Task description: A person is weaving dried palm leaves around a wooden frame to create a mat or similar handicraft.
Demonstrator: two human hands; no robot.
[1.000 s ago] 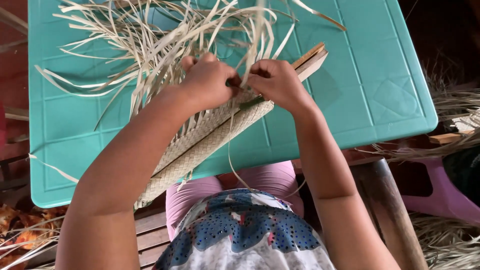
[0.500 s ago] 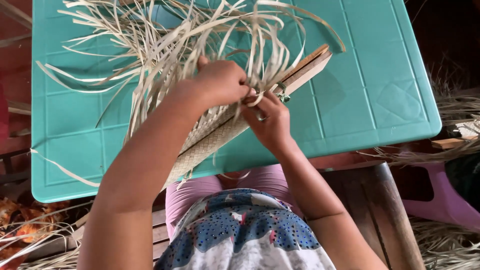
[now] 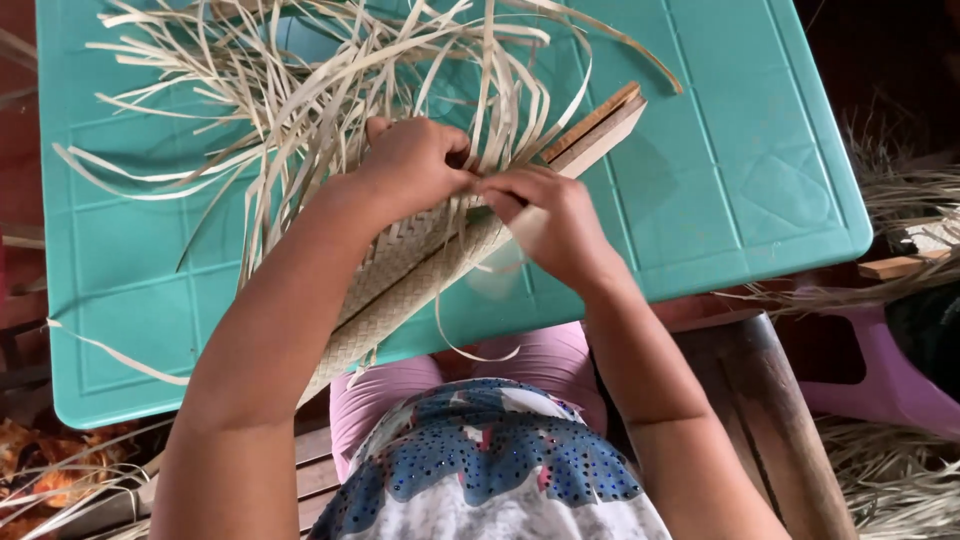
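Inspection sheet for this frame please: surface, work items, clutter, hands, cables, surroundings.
Surface: teal plastic table with moulded square panels.
Work items: a woven palm-leaf mat strip lies diagonally over the table's near edge, wrapped on a flat wooden board; many loose unwoven strands fan out from it across the table.
Clutter: one stray strand lies at the table's left edge.
Hands: left hand presses on the woven edge among the strands; right hand pinches a strand beside it, and the two hands touch.
Cables: nothing seen.
Surroundings: a wooden bench under the person, a purple plastic stool to the right, dry leaf scraps on the floor.
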